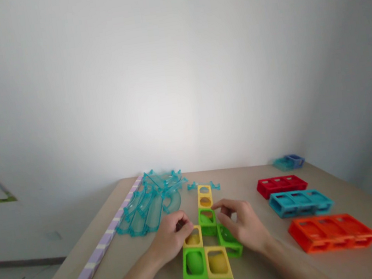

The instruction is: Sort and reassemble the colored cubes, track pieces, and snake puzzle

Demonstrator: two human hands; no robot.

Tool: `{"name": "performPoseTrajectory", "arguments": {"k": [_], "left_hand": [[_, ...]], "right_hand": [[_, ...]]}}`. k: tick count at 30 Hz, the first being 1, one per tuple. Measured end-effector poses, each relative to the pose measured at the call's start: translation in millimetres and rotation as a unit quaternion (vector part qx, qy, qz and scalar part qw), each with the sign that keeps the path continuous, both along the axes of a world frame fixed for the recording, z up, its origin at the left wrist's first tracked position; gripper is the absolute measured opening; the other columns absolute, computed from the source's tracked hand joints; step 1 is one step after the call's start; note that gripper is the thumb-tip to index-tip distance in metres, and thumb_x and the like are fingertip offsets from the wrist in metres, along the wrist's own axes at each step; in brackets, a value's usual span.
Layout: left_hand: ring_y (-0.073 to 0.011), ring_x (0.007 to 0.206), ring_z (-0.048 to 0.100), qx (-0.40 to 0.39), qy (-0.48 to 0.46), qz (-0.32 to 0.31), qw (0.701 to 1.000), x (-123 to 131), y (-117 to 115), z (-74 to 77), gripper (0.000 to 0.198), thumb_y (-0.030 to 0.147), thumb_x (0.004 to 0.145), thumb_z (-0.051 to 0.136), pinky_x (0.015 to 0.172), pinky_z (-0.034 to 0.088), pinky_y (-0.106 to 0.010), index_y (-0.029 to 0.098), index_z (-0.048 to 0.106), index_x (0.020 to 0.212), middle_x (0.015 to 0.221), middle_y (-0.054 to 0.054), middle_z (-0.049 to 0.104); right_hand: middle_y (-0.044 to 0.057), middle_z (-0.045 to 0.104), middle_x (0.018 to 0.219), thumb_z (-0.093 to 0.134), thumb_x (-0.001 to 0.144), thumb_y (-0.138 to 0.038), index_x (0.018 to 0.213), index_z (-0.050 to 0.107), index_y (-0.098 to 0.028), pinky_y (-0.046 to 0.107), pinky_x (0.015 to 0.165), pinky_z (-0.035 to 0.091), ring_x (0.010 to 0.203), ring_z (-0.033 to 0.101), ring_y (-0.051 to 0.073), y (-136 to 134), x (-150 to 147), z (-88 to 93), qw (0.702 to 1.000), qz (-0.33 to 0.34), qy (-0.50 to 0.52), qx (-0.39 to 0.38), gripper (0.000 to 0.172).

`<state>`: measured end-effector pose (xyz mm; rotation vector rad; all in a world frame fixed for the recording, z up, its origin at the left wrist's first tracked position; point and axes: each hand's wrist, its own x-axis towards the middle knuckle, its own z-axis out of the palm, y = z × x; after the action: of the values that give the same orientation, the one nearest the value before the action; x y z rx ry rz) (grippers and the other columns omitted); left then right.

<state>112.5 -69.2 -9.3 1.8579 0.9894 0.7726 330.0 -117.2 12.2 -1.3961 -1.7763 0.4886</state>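
Observation:
A column of green and yellow hollow plastic blocks [208, 222] lies flat on the beige table [249, 186] in front of me. My left hand [171, 237] is curled on the left side of the column, fingers pinched on a yellow block [193, 238]. My right hand [242, 224] grips a green block [229, 241] on the column's right side, thumb and fingers closed round it. Further green and yellow blocks [207, 267] lie nearer to me.
A heap of clear teal curved track pieces [150, 203] lies at the back left. To the right lie a red frame [281, 185], a blue frame [300, 202] and an orange frame [330, 231]. Small blue pieces [289, 162] sit at the far right corner. A purple-striped strip [99, 257] edges the table's left side.

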Motion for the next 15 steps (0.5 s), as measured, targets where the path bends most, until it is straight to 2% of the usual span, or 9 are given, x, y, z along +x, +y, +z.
{"name": "performPoseTrajectory", "arguments": {"k": [6, 15], "left_hand": [[-0.0123, 0.059, 0.043, 0.001, -0.007, -0.002, 1.0, -0.2, 2.2, -2.7, 0.025, 0.037, 0.082, 0.057, 0.056, 0.03, -0.025, 0.016, 0.054, 0.068, 0.06, 0.003, 0.047], [-0.0119, 0.058, 0.042, -0.003, -0.007, -0.006, 1.0, -0.1, 0.5, 2.4, 0.027, 0.039, 0.082, 0.057, 0.056, 0.029, -0.024, 0.016, 0.053, 0.068, 0.061, 0.003, 0.046]], "right_hand": [[-0.002, 0.059, 0.06, 0.05, 0.081, -0.021, 0.087, 0.07, -0.014, 0.023, 0.059, 0.042, 0.057, 0.053, 0.013, -0.5, -2.2, -0.3, 1.0, 0.007, 0.004, -0.01, 0.021], [-0.002, 0.06, 0.061, 0.05, 0.08, -0.018, 0.089, 0.07, -0.014, 0.023, 0.059, 0.041, 0.057, 0.054, 0.013, -0.2, -1.7, -1.4, 1.0, 0.014, -0.003, -0.002, 0.022]]}}
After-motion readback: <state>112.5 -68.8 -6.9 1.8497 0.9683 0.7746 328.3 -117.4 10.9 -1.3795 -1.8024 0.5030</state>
